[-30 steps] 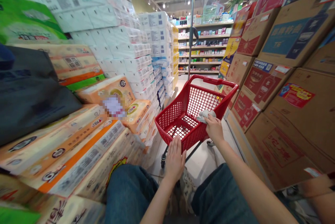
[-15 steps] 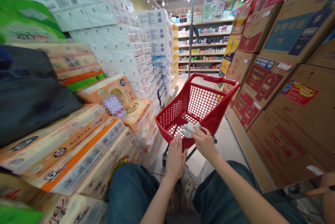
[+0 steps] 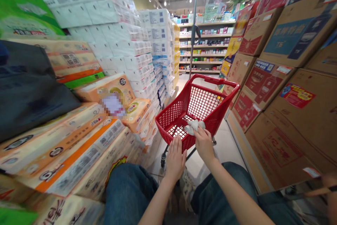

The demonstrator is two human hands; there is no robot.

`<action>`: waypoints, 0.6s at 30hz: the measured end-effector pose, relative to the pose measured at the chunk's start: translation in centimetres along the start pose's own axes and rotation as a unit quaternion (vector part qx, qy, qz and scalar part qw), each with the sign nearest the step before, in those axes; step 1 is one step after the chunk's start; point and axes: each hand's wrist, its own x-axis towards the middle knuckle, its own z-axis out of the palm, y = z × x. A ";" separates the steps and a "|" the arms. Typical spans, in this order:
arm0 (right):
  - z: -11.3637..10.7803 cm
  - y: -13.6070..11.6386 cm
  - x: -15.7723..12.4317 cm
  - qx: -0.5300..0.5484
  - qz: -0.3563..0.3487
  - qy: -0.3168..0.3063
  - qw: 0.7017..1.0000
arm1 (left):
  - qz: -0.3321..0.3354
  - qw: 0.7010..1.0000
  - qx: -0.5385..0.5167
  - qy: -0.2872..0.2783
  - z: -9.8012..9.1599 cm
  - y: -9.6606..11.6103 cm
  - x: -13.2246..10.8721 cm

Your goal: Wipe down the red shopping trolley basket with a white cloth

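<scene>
A red plastic shopping cart (image 3: 170,117) with grid-like walls stands in front of my knees. My left hand (image 3: 176,157) lies on its near rim, fingers stretched out. At the near right part of the rim, my right hand (image 3: 204,145) has its fingers closed on a crumpled whitish cloth (image 3: 193,126). The cloth rests against the rim and bulges out past the fingertips. Part of it is hidden by my fingers.
Tissue packs (image 3: 86,147) are stacked along the left, with a dark bag (image 3: 34,88) on them. Cardboard boxes (image 3: 292,126) are piled on the right. Beyond the cart are a metal pole (image 3: 194,18) and stocked shelves (image 3: 207,44). A blurred part of a person shows at lower right.
My right hand has shifted slightly with the cloth, which now looks more spread out. My left hand stays on the near rim. The view has moved a little.
</scene>
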 end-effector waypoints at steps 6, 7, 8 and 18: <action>-0.3 -3.6 -2.0 0.047 -0.076 -0.040 0.995 | -0.001 1.000 0.001 -0.012 -0.2 -0.2 -0.1; -0.5 -2.7 -1.6 0.044 -0.088 -0.044 0.994 | 0.000 1.000 0.001 -0.014 -0.3 -0.1 0.0; -0.6 -1.5 -1.0 0.038 -0.095 -0.047 0.994 | 0.000 1.000 0.001 -0.015 -0.4 -0.1 0.0; -1.5 9.2 5.4 -0.045 0.051 0.000 0.998 | -0.001 1.000 0.006 -0.004 -0.5 0.1 0.1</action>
